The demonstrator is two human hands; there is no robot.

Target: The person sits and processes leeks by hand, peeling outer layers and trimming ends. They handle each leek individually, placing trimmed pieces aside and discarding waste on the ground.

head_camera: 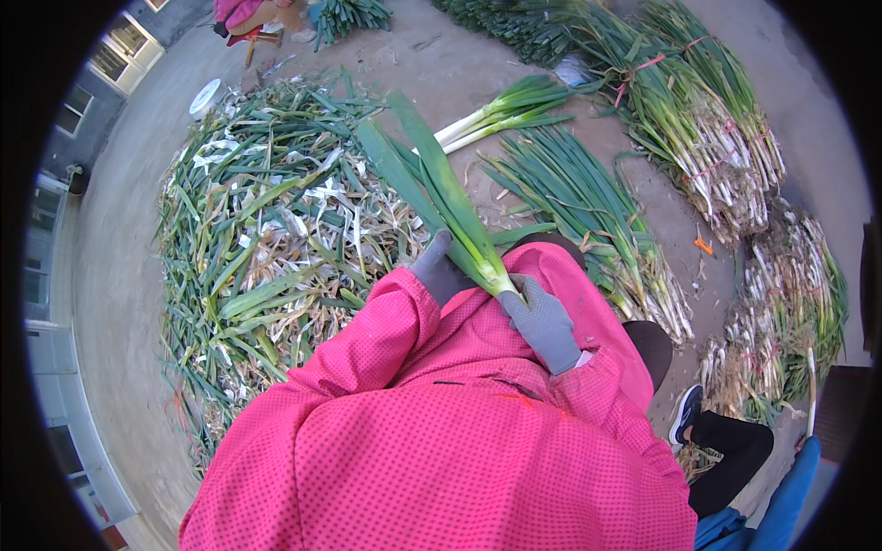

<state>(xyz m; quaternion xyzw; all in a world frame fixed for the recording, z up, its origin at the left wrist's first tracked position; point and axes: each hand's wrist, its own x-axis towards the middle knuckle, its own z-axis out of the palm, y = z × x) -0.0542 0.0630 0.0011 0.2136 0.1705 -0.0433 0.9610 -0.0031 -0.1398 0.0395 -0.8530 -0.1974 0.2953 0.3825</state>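
My right hand (541, 320), in a grey knitted glove, is closed around the white stalk of a large green onion (458, 206). Its broad green leaves point up and away from me. Beside the lower leaves is my left hand (441, 270), also gloved; the onion partly hides its fingers, so its grip cannot be told. Left of my lap spreads a heap of stripped onion leaves and papery skins (275, 227). Cleaned green onions (499, 113) with white stalks lie ahead on the ground. A loose pile of unpeeled green onions (586, 206) lies just beyond my right knee.
Tied bundles of rooted green onions (703, 131) lie at the far right, with more bundles (775, 310) nearer. An orange object (703, 246) is on the concrete. A white tub (206, 98) stands behind the heap. One person (251, 14) sits ahead; another person's leg (730, 441) extends at lower right.
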